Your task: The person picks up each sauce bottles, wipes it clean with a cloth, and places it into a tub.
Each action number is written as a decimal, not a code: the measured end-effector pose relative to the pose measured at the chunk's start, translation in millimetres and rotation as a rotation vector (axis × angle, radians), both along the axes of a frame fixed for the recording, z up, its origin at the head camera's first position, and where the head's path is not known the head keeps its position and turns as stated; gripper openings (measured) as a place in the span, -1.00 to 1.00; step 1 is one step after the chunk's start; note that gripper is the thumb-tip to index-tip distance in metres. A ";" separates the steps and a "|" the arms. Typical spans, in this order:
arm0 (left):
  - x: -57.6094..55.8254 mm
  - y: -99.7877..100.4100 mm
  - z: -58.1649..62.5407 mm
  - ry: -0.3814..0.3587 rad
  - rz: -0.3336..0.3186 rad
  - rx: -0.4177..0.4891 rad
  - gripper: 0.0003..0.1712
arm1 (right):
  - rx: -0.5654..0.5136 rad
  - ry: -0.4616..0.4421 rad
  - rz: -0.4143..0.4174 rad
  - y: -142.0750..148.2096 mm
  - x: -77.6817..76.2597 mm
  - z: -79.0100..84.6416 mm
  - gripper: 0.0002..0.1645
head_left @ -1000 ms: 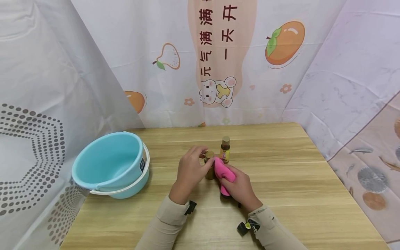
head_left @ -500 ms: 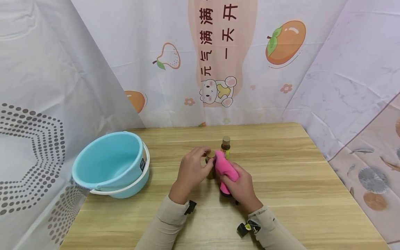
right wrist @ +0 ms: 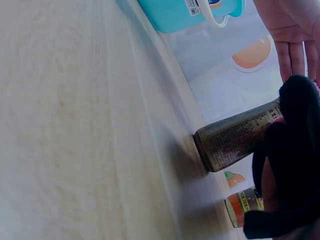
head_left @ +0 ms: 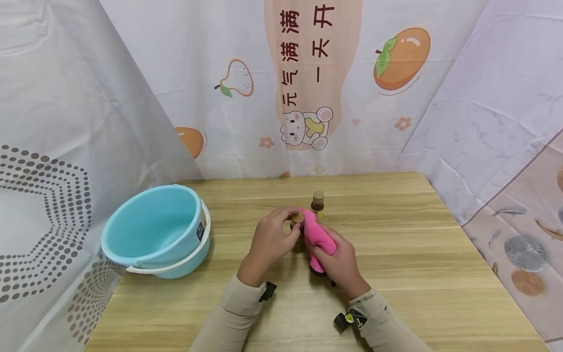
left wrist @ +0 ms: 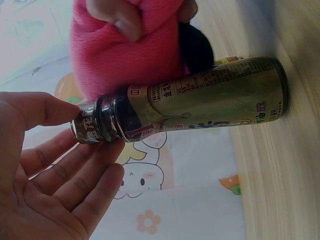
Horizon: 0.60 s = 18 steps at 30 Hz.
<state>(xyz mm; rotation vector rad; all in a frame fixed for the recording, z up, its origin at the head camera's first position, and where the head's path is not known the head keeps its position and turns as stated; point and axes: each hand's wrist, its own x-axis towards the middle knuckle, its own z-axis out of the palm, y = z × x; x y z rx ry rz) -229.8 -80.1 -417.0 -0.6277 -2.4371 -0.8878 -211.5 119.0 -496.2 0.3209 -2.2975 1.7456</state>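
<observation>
My left hand (head_left: 271, 237) pinches the gold cap of an upright oil bottle (left wrist: 200, 105) between thumb and fingers. This bottle has a gold-green label and a dark neck. From the other side, my right hand (head_left: 340, 259) grips a bunched pink plush cloth (head_left: 318, 237), which lies against the bottle's neck and upper side. A black part (left wrist: 196, 49) sticks out of the cloth's lower end; in the right wrist view black material (right wrist: 300, 160) covers much of that hand. Close behind stands a smaller brown bottle (head_left: 317, 203) with a yellow label, its lower half hidden by the cloth.
A light blue bucket (head_left: 200, 244) with a white handle (head_left: 173, 268) stands at the table's left side. The wooden table (head_left: 418, 254) ends at a printed curtain (head_left: 246, 127) behind and fabric on both sides.
The pink cloth and my right hand have moved slightly up and away, and the cloth now covers more of the rear bottle. The held bottle has shifted a little to the right.
</observation>
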 end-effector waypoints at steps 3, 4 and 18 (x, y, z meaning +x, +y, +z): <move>0.2 0.5 0.4 0.008 0.004 -0.005 -0.72 | 0.045 -0.007 -0.004 1.2 -0.9 -2.9 -0.39; 0.4 0.5 0.3 0.010 0.007 -0.007 -0.72 | 0.057 -0.012 -0.006 1.1 -1.2 -3.8 -0.39; 1.2 0.0 1.8 -0.019 0.011 -0.007 -0.72 | 0.211 -0.168 -0.027 0.6 -2.9 -4.5 -0.41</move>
